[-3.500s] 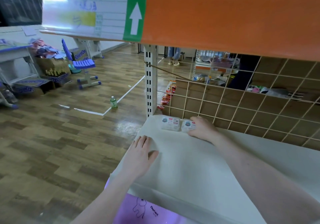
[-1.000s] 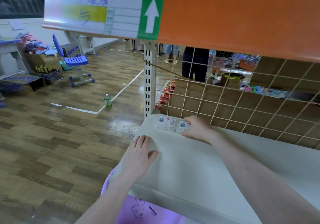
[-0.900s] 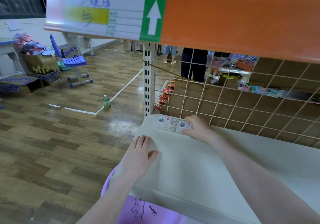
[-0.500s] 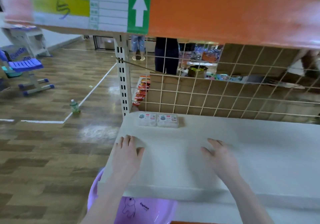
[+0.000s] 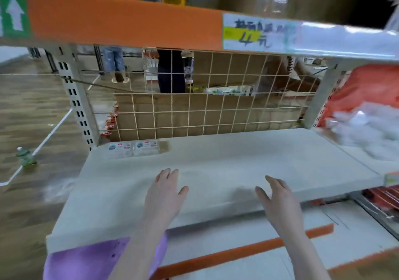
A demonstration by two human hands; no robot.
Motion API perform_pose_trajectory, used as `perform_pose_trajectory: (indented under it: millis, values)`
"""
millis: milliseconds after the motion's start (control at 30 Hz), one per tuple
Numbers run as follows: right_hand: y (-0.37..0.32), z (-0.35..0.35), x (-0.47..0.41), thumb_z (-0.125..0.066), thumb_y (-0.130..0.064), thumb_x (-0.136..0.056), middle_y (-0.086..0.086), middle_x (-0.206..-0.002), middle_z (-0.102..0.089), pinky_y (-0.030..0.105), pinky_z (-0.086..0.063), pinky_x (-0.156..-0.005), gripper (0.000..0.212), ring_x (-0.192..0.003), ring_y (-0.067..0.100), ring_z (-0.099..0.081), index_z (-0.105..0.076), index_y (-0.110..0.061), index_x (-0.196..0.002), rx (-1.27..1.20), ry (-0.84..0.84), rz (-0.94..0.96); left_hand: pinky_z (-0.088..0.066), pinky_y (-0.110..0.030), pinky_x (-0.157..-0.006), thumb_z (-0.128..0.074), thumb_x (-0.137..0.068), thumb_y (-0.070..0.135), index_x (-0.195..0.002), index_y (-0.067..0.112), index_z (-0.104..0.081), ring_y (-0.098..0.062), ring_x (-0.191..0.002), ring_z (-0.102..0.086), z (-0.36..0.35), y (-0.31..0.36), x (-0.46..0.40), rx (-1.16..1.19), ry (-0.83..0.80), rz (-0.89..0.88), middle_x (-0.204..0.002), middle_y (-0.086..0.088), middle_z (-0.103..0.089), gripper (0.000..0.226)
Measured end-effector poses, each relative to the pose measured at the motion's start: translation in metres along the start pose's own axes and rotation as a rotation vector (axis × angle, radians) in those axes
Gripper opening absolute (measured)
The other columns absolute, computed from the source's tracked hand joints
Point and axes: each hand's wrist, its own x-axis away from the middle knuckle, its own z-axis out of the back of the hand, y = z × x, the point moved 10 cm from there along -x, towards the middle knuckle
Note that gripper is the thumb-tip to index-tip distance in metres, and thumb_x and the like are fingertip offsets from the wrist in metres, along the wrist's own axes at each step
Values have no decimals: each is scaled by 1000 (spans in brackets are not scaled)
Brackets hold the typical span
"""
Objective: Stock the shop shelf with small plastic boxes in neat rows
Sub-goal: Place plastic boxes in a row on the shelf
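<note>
— Reaching across a pale shelf (image 5: 216, 160), a person spreads both hands above its front half. The left hand (image 5: 164, 195) lies flat with fingers straight and thumb out, holding nothing.

— And the right hand (image 5: 278, 199)?

— It is open too, fingers loosely extended, tilted slightly on edge over the front lip, empty. Whether it touches the board cannot be told through the blur.

— Where are the boxes?

— Two small plastic boxes (image 5: 132, 149) sit side by side, touching, at the back left corner of the shelf, against the wire mesh (image 5: 205, 106) and just beside the slotted upright post (image 5: 77, 104). They are well apart from both hands.

— What else frames the scene?

— An orange shelf edge (image 5: 121, 24) runs overhead with a handwritten price tag (image 5: 254, 33). A purple tub (image 5: 86, 260) shows below the shelf's left front corner. A green bottle (image 5: 24, 157) stands on the wooden floor (image 5: 32, 106) at left, and red and white bagged goods (image 5: 364, 115) fill the neighbouring bay at right.
</note>
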Motion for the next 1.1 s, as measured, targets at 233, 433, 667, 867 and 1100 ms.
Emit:
perform_pose_trajectory:
  millis: [233, 433, 667, 867, 1100]
  values:
    - [100, 68, 1, -54, -35, -92, 6, -132, -51, 32, -39, -91, 49, -118, 25, -48, -47, -11, -135, 106, 41, -5, -25, -28, -110, -51, -93, 39, -144, 18, -34, -16, -138, -28, -23, 128, 33, 114, 55, -55, -150, 1, -32, 58]
    - [189, 139, -3, -59, -26, -89, 12, -113, -61, 38, -43, -82, 37, -104, 31, -54, -58, -5, -120, 121, 113, -22, -28, -30, -110, -49, -94, 38, -145, 20, -32, -16, -139, -27, -63, 242, 56, 147, -2, -115, -151, 2, -30, 57]
    - [294, 189, 8, -55, -33, -92, 5, -130, -53, 32, -42, -86, 45, -114, 24, -51, -50, -11, -131, 99, 189, -188, -28, -31, -110, -50, -94, 39, -145, 20, -32, -17, -138, -27, -102, 347, 50, 140, -73, -213, -151, 2, -30, 57]
    - [353, 206, -14, -52, -35, -93, 4, -133, -51, 30, -41, -86, 47, -114, 22, -51, -46, -13, -135, 95, 224, -283, -27, -31, -110, -52, -93, 40, -144, 20, -34, -16, -137, -28, -143, 414, 22, 187, -116, -296, -150, 3, -32, 58]
    - [419, 226, -86, -53, -33, -92, 4, -133, -49, 32, -40, -86, 46, -117, 23, -49, -47, -14, -133, 157, 265, -359, -23, -29, -110, -52, -92, 43, -145, 19, -33, -16, -138, -26, -204, 491, -47, 195, -175, -368, -150, 1, -31, 62]
